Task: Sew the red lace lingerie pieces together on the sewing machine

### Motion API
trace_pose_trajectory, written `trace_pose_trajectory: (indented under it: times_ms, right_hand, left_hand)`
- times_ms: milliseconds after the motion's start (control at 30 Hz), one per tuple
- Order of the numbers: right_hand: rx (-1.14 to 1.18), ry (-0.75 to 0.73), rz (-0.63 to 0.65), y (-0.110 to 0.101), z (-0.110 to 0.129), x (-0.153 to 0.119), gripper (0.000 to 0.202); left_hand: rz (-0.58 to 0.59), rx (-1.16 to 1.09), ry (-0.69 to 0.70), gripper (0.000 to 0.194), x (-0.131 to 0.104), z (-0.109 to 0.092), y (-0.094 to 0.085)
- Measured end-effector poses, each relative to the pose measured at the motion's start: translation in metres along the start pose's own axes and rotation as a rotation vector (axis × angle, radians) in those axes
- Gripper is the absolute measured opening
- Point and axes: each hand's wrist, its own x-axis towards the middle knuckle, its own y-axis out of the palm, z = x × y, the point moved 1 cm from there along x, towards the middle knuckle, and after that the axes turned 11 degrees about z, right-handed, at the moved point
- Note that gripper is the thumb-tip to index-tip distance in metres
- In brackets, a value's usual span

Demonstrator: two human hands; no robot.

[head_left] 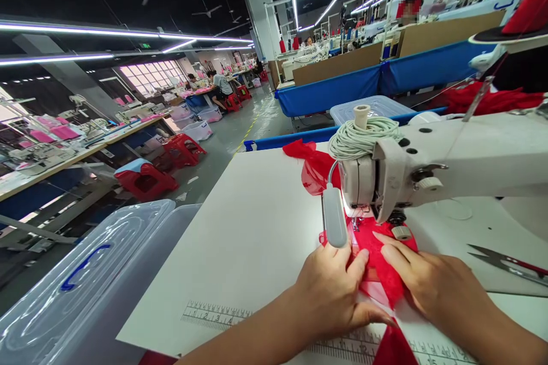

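Observation:
Sheer red fabric (387,274) lies under the needle area of a white sewing machine (471,148), with a tail trailing over the table's front edge. My left hand (331,282) rests on the fabric's left side, thumb spread away from the fingers; some fingertips are hidden behind a small grey lamp (335,217). From the right, my right hand (432,276) lays its outstretched fingers on the same fabric, just below the machine head; its thumb is hidden. More red fabric (314,168) bunches up behind the machine head. Thread snips (511,262) lie right of my right hand.
A printed ruler scale (218,315) runs along the white table (240,228). Pale green cord (363,137) is coiled atop the machine. Lidded clear bins (128,251) stand at left, beyond them red stools (145,179). Other people sit at machines farther back.

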Motion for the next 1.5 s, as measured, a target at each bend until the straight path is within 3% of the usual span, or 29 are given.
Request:
trace_pose_trajectory:
  times_ms: [267, 767, 1033, 1233, 1500]
  right_hand:
    - [-0.001, 0.012, -0.013, -0.001, -0.001, 0.001, 0.035]
    - [0.027, -0.006, 0.153, 0.012, -0.008, -0.011, 0.048]
    - [0.033, 0.010, 0.116, 0.009, -0.008, -0.006, 0.049]
    - [0.152, 0.024, 0.039, 0.006, -0.006, -0.005, 0.072]
    - [0.213, 0.043, -0.036, 0.015, -0.005, -0.010, 0.064]
  left_hand:
    - [-0.016, 0.016, 0.013, 0.095, 0.001, -0.002, 0.000]
    - [-0.022, 0.023, 0.011, 0.091, 0.002, 0.005, -0.006]
    - [-0.024, 0.059, -0.005, 0.090, 0.003, 0.005, -0.005]
    - [-0.011, 0.096, 0.014, 0.093, 0.004, 0.002, -0.005]
    - [-0.015, 0.139, 0.027, 0.092, -0.002, 0.001, 0.003]
